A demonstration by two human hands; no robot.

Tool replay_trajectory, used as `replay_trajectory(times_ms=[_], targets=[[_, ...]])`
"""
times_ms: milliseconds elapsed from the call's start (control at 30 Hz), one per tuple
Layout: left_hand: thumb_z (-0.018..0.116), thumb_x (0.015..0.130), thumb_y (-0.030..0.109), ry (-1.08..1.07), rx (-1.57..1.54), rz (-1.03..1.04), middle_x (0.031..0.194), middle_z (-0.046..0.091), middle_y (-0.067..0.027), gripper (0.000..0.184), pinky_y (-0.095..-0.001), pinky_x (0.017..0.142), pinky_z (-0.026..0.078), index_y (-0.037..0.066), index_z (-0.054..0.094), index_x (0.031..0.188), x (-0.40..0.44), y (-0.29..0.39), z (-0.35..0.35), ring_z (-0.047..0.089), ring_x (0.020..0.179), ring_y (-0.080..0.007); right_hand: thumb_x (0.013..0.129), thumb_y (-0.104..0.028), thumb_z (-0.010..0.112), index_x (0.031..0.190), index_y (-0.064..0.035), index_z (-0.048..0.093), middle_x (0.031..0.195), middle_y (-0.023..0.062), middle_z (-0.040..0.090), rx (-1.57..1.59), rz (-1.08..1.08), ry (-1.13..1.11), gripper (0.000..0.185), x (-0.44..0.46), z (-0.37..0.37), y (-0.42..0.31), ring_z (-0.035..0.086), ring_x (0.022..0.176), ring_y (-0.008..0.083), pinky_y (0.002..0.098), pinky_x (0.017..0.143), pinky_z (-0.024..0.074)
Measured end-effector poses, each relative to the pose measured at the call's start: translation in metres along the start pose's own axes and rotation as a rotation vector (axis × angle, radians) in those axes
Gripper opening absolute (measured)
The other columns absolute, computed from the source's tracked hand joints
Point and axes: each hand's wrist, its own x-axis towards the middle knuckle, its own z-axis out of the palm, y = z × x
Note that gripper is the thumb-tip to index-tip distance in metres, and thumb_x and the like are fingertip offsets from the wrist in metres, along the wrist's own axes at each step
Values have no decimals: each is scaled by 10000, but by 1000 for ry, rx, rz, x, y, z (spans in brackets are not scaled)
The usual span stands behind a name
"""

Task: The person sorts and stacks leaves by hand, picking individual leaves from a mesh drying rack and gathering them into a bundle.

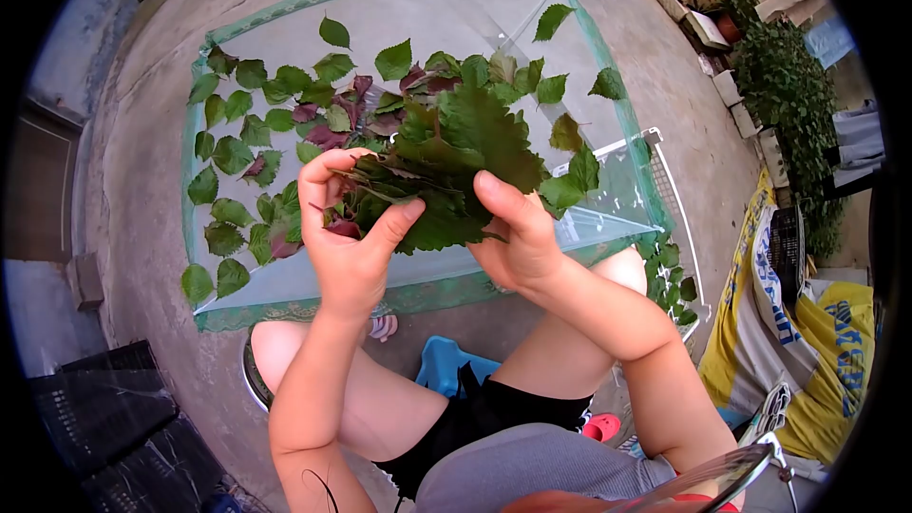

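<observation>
A thick stack of green and purple perilla-like leaves point(465, 152) is held up between my two hands, above a mesh sheet. My left hand point(347, 237) wraps round the stems at the left end, its thumb pressed on the near side. On the right edge, my right hand point(518, 228) grips the same stack, thumb on top and fingers behind. Beneath, the white mesh sheet point(418, 5) with a green lace border carries many loose leaves point(231, 155), mostly spread over its left side and middle. A few single leaves lie on its right.
A white rack point(676, 228) with more leaves stands at the mesh's right edge. A blue plastic stool point(451, 366) is between my legs. Yellow and white sacks point(807, 351) lie to the right, near a leafy bush point(784, 104). Black crates point(114, 418) sit at lower left.
</observation>
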Motion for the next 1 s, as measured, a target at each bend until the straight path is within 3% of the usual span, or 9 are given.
replay_trajectory(times_ms=[33,167,367,567,633,733,800,900,1000], targets=[[783,719,-18,16,31,43,1133,537,-67,553,-286,885,452,55,436,1143,0,0,1,543,1006,-151,912,-313,531,1298,26,474,1273,156,555,-11,57,9,517,-1,-1,0,535,1170,254,412,999,415],[780,716,-30,53,95,36,1109,535,-62,548,-275,864,454,59,441,1137,-4,-1,0,543,975,-137,936,-337,479,1313,30,465,1294,158,546,61,74,6,526,4,-2,0,534,1176,253,413,1003,409],[772,719,-42,107,88,54,1049,531,-49,559,-248,829,453,56,445,1162,-4,4,4,546,938,-118,961,-279,469,1282,35,486,1256,154,574,69,24,49,449,6,1,-2,560,1138,243,402,1002,421],[773,722,-31,63,99,-37,1051,519,-44,424,-249,826,448,49,519,1052,-5,-1,-5,539,949,-116,942,-227,543,1220,29,513,1167,137,613,13,-79,182,379,11,2,1,598,1063,206,366,952,468],[770,724,-26,19,131,145,1078,515,-70,364,-269,841,444,49,529,986,-2,-5,-6,527,969,-131,942,-184,552,1242,1,489,1169,113,604,36,-98,165,358,11,0,3,592,1057,189,350,943,467],[764,725,-25,-15,176,159,1143,491,-95,377,-291,870,435,54,509,992,0,1,-5,519,984,-152,930,-99,584,1244,-60,464,1161,28,566,-27,-165,191,338,11,-3,7,534,1038,111,284,899,454],[766,724,-21,-22,183,148,1163,482,-95,384,-292,878,433,55,505,995,1,3,-4,519,986,-156,929,-90,586,1231,-52,472,1143,20,566,-90,-178,159,326,11,-3,5,524,1020,95,267,890,447],[776,718,-5,-52,233,213,1178,474,-89,429,-285,885,435,45,511,1052,4,4,-8,519,991,-153,935,-63,570,1178,-33,523,1092,5,575,-221,-233,77,249,13,-7,7,507,995,65,240,870,438],[786,741,82,-68,364,162,1208,477,-74,608,-301,964,399,23,489,1268,1,9,-8,503,1080,-167,920,-15,567,1127,-24,552,1074,-1,579,-306,-225,38,207,12,-7,8,509,988,65,233,870,435]])
